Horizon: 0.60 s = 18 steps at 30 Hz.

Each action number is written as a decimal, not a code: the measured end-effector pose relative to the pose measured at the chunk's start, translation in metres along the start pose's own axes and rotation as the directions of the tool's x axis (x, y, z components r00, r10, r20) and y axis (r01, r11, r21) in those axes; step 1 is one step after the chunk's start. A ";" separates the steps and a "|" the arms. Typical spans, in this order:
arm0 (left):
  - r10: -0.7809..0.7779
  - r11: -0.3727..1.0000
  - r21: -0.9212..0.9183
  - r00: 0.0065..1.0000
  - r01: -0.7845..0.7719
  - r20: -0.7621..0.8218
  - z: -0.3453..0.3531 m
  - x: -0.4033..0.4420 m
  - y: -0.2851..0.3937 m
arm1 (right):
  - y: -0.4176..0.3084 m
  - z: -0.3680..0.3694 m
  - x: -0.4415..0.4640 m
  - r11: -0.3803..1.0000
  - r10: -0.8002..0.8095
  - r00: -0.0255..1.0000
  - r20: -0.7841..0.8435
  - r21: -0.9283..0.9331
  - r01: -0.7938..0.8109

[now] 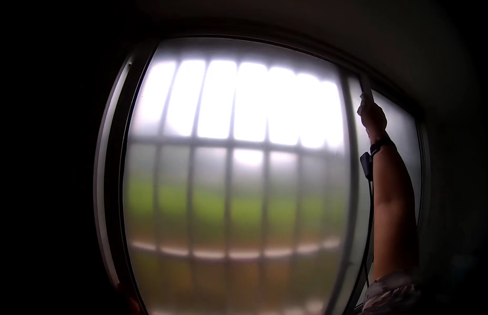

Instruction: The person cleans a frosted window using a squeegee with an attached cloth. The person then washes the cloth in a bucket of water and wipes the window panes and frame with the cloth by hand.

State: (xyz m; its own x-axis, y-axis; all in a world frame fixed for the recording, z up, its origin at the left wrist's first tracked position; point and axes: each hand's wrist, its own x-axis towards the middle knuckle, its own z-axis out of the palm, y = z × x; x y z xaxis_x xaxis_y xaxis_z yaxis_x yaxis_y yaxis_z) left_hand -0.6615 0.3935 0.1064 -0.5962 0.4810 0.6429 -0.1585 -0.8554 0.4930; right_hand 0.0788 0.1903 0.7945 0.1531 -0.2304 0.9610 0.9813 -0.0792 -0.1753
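Note:
My right hand (373, 116) is raised high against the upright frame (366, 84) between two window panes, near the top. Its fingers are closed, and a small pale bit shows at their tips, too dark to name. A dark band with a small black box (366, 166) and a cable is at my right wrist. The large frosted window pane (244, 199) fills the middle of the view. Low at the left frame, a dim reddish patch that may be my left hand (129, 300) shows; its fingers are lost in the dark.
Blurred bars and green and brown shapes show through the frosted glass. A narrower pane (404, 136) lies behind my right arm. A metal side frame (103, 173) runs down the left. The surrounding wall and ceiling are very dark.

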 end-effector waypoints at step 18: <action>0.126 0.806 0.591 0.987 -0.042 -0.102 0.075 -0.006 0.090 | -0.398 -0.027 -0.089 0.800 -0.392 0.908 0.147 0.542 0.258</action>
State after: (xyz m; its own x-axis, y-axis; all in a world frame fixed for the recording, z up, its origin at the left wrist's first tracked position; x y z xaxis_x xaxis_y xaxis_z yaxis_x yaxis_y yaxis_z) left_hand -0.6129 0.3276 0.1909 -0.6883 0.3473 0.6369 0.3623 -0.5961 0.7166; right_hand -0.3285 0.2158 0.7731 -0.2285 -0.0356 0.9729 0.8877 0.4028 0.2232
